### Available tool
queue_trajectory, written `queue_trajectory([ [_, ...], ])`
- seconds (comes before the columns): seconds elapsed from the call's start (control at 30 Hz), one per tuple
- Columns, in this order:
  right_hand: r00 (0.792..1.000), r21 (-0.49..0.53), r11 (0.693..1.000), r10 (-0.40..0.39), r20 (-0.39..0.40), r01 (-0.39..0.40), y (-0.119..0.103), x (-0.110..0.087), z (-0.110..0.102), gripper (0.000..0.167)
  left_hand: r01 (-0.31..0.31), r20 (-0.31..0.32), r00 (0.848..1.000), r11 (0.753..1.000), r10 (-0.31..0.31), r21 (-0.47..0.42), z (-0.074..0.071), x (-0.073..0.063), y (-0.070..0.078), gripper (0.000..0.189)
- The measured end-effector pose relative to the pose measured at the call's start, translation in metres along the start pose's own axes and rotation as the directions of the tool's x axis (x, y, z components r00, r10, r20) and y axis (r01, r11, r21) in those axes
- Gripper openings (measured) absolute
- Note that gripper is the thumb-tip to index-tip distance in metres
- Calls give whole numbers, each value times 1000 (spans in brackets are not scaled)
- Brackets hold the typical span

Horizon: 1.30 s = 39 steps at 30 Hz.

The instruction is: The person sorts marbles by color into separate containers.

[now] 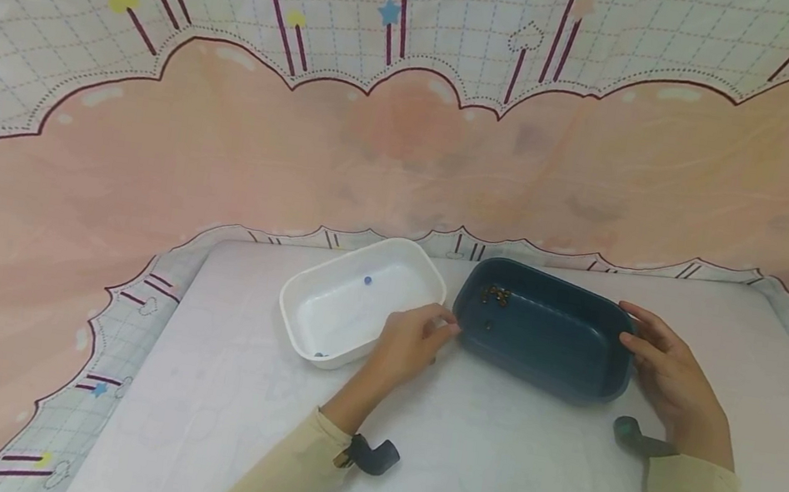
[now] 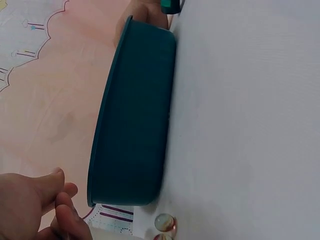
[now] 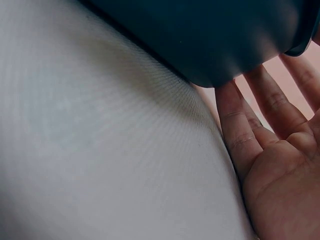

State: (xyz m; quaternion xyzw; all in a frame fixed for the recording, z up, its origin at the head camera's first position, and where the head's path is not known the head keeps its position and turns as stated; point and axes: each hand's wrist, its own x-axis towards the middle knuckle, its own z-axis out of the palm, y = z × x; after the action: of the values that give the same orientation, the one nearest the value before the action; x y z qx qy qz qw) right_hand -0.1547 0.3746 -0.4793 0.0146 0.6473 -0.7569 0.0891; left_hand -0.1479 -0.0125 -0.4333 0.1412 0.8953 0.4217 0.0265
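Note:
A dark blue-green basin [image 1: 541, 334] rests on the white table, holding a cluster of small amber-brown marbles [image 1: 499, 296] and a single darker marble [image 1: 488, 325]. My right hand [image 1: 674, 382] grips its right end, thumb over the rim and fingers along the outer wall. At the opposite end hovers my left hand [image 1: 412, 339], fingers loosely bent; a small gap to the rim shows in the left wrist view, and nothing is visible in its grasp. Left of it, a white basin [image 1: 298, 338] contains a blue marble [image 1: 368, 280] and another small marble [image 1: 319, 355].
Glassy marbles [image 2: 164, 221] show past the basin's end in the left wrist view. A patterned peach and white cloth [image 1: 392, 153] hangs behind the table [image 1: 500, 463]. Both wrists wear dark camera mounts [image 1: 376, 456]. The two basins stand close together.

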Motion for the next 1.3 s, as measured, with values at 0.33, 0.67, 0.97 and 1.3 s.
queue_trajectory([
  [0.33, 1000, -18, 1000, -1, 0, 1, 0, 1, -2, 60, 31, 33, 999, 999, -32, 29, -1, -11, -14, 22],
  [0.67, 1000, 3, 1000, 28, -5, -28, -2, -1, 0, 62, 45, 38, 998, 996, -48, 79, 1, -19, -22, 19],
  [0.97, 999, 14, 999, 46, -8, -46, -2, -2, 0, 63, 41, 42, 998, 991, -47, 128, 3, -26, -32, 19],
  [1.3, 1000, 20, 1000, 13, 18, -13, -1, -3, 1, 61, 54, 65, 996, 989, -63, 134, 0, -33, -39, 19],
])
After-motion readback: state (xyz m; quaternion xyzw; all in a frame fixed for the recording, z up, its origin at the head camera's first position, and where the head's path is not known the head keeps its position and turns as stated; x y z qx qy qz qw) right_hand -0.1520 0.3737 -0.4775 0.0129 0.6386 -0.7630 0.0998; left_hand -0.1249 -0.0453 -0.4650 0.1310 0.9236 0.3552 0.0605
